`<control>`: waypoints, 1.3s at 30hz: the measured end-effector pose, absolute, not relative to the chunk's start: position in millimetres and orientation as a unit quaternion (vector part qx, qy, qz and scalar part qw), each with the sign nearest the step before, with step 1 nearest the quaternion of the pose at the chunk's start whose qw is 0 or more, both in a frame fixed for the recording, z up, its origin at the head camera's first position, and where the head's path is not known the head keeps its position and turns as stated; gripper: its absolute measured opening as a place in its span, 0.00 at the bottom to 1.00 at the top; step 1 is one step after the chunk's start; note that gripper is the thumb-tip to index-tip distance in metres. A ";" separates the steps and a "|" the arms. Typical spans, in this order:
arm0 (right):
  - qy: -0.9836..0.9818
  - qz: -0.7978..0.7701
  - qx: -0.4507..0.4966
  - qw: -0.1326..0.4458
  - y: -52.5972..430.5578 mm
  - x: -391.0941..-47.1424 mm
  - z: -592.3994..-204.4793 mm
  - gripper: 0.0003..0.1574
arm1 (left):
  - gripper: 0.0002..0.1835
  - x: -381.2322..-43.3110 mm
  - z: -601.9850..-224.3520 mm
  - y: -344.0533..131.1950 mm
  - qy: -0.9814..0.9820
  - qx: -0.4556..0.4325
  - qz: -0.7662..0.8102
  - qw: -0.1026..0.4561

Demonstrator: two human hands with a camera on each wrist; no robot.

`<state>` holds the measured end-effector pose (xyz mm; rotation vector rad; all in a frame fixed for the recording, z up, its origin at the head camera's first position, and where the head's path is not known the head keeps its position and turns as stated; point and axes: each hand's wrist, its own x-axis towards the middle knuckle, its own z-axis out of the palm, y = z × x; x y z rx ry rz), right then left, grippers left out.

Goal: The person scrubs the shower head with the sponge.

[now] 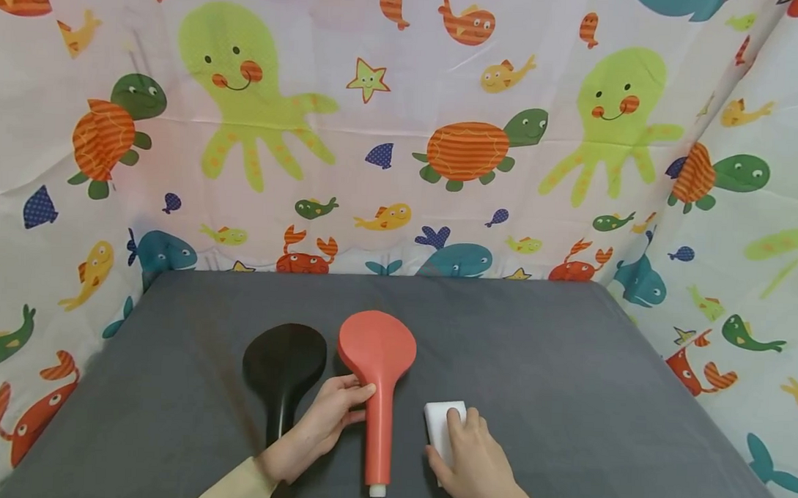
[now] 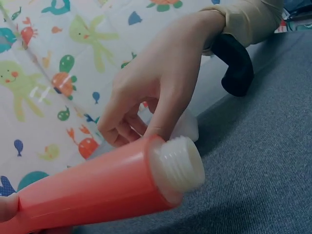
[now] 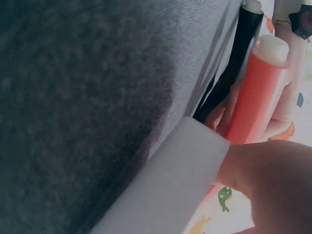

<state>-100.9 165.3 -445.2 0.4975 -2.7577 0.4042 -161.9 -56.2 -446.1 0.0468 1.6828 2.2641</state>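
Observation:
My left hand [image 1: 323,416] pinches the handle of a red shower head [image 1: 378,424], its round head pointing away from me. The white threaded end [image 2: 183,163] of that handle shows large in the left wrist view. My right hand [image 1: 477,460] grips a white sponge block [image 1: 436,420] to the right of the handle, thumb on the near side and fingers over the far side. In the right wrist view the sponge [image 3: 165,180] fills the lower middle, apart from the red handle. A black shower head [image 1: 283,358] lies left of the red one, its handle partly hidden behind my left forearm.
A dark grey cloth [image 1: 534,342] covers the table. Behind and at both sides hangs a white curtain [image 1: 406,59] printed with sea animals. A dark watch-like band [image 3: 302,22] sits on my left wrist. Beige sleeves [image 1: 232,485] cover my arms.

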 end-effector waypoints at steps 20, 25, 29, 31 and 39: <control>-0.967 0.118 0.189 0.127 163.1 -101.0 -440.7 0.25 | 0.19 -158.5 -459.9 -61.4 0.644 -0.024 0.755 0.117; -0.966 0.102 0.191 0.141 165.2 -100.9 -436.8 0.21 | 0.19 -155.1 -454.0 -60.1 0.686 -0.027 0.722 0.087; -0.969 0.090 0.184 0.135 166.9 -101.3 -435.0 0.18 | 0.19 -153.9 -449.5 -58.7 0.728 -0.032 0.678 0.091; -0.970 0.085 0.185 0.135 168.3 -101.8 -433.2 0.17 | 0.24 -151.9 -444.8 -60.1 0.755 -0.020 0.647 0.104; -0.960 0.093 0.192 0.181 179.8 -106.8 -421.7 0.15 | 0.24 -135.6 -405.0 -99.9 0.822 0.078 0.563 0.040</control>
